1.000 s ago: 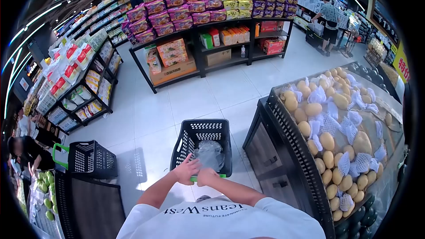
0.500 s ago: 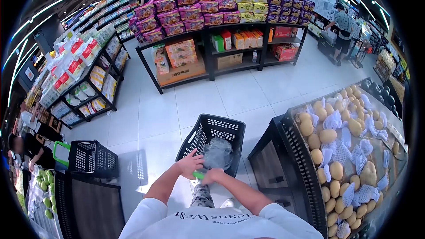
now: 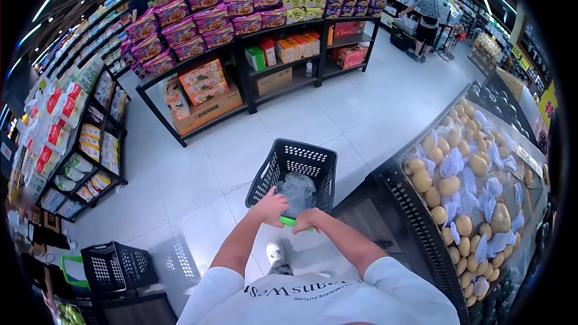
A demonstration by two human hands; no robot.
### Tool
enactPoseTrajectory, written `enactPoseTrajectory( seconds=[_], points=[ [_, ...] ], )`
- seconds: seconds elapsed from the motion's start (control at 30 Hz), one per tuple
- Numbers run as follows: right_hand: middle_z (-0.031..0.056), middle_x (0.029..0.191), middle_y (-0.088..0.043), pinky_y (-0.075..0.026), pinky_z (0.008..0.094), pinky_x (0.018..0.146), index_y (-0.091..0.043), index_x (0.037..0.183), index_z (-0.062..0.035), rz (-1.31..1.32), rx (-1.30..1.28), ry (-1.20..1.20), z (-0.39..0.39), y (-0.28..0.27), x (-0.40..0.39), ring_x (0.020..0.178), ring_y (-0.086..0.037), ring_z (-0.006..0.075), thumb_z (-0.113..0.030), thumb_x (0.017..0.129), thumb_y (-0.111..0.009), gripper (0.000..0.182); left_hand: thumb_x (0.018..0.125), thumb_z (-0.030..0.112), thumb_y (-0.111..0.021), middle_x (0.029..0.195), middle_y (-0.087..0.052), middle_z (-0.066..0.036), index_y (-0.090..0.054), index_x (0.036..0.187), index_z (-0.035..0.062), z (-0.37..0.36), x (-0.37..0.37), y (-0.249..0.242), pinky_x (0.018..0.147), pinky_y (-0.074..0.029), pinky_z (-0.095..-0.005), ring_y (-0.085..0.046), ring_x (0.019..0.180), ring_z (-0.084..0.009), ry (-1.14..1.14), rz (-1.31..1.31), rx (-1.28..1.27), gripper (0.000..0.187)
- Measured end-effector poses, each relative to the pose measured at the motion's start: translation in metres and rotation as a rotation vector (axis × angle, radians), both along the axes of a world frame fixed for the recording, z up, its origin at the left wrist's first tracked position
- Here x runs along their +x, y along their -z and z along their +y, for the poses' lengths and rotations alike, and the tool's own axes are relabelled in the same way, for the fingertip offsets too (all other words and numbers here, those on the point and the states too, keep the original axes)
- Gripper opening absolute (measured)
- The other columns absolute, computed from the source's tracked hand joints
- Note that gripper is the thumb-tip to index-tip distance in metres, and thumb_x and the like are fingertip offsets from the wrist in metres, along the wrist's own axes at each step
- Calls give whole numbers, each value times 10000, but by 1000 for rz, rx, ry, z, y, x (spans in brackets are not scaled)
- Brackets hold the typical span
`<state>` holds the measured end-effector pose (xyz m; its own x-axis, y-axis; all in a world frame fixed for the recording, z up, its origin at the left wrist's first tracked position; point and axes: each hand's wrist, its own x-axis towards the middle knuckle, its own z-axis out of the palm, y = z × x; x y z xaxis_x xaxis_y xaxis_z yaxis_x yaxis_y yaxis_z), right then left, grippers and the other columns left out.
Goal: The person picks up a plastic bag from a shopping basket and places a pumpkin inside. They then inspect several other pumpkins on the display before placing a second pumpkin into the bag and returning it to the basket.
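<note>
A black perforated shopping basket hangs in front of me, with crumpled clear plastic bags inside. My right hand is wrapped round the basket's green handle. My left hand is at the near left rim beside the same handle, its thumb by the green bar and its fingers apart over the basket's edge. To the right, a sloped stand holds round yellow-brown produce, some pieces in white foam nets.
Shelves stacked with purple, red and yellow packets stand ahead. Another shelf is at the left. A second black basket sits at the lower left, near a person. Another person stands at the upper right. Pale tiled floor lies between.
The view has turned to the right and moved forward. The shelves now sit further left, and the produce stand is closer. My right hand has shifted right along the handle.
</note>
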<state>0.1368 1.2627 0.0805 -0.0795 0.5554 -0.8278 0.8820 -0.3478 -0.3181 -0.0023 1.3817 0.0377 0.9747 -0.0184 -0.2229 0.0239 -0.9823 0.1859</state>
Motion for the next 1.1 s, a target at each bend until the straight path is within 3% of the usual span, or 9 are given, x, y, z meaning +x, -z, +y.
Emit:
enactPoseTrajectory(
  seconds=[0.17, 0.3, 0.4, 0.5, 0.6, 0.7, 0.8, 0.9, 1.1],
  points=[
    [184, 875, -659, -543, 367, 539, -633, 1034, 13, -57, -18, 46, 41, 2, 38, 562, -656, 280, -471, 727, -579, 575, 546, 488, -687, 1196, -546, -70, -607, 1095, 100, 51, 48, 3, 1077, -160, -586, -435, 1207, -252, 28, -84, -28, 678],
    [136, 994, -663, -522, 380, 761, -677, 1024, -92, -183, -1, 85, 69, -6, 60, 872, -657, 262, -503, 682, -578, 544, 558, 509, -674, 1208, -547, -53, -605, 1104, 100, 86, 84, 0, 1077, -151, -588, -423, 1220, -247, 74, -75, -19, 685],
    [145, 742, -667, -550, 337, 600, -666, 923, 2, -212, 82, 135, 78, -4, 74, 571, -662, 247, -468, 728, -550, 523, 559, 500, -676, 1177, -564, -50, -620, 1084, 103, 102, 107, 3, 1089, -130, -580, -418, 1222, -251, 102, -68, -22, 660],
    [137, 714, -665, -553, 332, 595, -670, 902, 0, -213, 110, 191, 93, -12, 89, 579, -665, 241, -450, 729, -541, 499, 547, 493, -684, 1172, -567, -51, -623, 1083, 106, 126, 132, 1, 1096, -115, -577, -408, 1240, -257, 132, -70, -32, 664],
    [135, 963, -673, -535, 370, 734, -682, 1005, -77, -212, -62, 288, 116, -6, 110, 836, -669, 254, -490, 701, -551, 529, 536, 493, -691, 1181, -566, -49, -624, 1085, 109, 146, 155, 4, 1098, -111, -575, -399, 1257, -261, 161, -103, -38, 673],
    [136, 936, -677, -546, 358, 706, -678, 1005, -62, -204, -73, 319, 133, -3, 128, 778, -678, 242, -486, 706, -555, 534, 530, 491, -696, 1198, -561, -47, -622, 1089, 109, 163, 176, 5, 1100, -108, -574, -395, 1264, -263, 183, -125, -44, 682],
    [129, 971, -671, -533, 363, 740, -681, 1003, -75, -179, -69, 271, 149, 1, 151, 838, -669, 233, -487, 703, -559, 524, 528, 490, -697, 1212, -555, -48, -617, 1103, 106, 179, 197, -1, 1104, -103, -570, -391, 1268, -263, 205, -97, -49, 696],
    [158, 855, -666, -548, 350, 566, -659, 985, -5, -137, -18, 193, 161, -1, 175, 598, -669, 257, -511, 715, -572, 580, 531, 494, -697, 1219, -550, -57, -612, 1114, 101, 193, 223, 9, 1106, -102, -565, -382, 1274, -263, 240, -67, -40, 707],
    [135, 837, -658, -544, 343, 570, -661, 988, -20, -108, 31, 283, 185, 8, 229, 584, -652, 251, -517, 710, -569, 577, 547, 486, -688, 1224, -543, -63, -610, 1120, 97, 226, 289, 5, 1106, -103, -563, -373, 1278, -261, 333, 56, -5, 697]
  ],
)
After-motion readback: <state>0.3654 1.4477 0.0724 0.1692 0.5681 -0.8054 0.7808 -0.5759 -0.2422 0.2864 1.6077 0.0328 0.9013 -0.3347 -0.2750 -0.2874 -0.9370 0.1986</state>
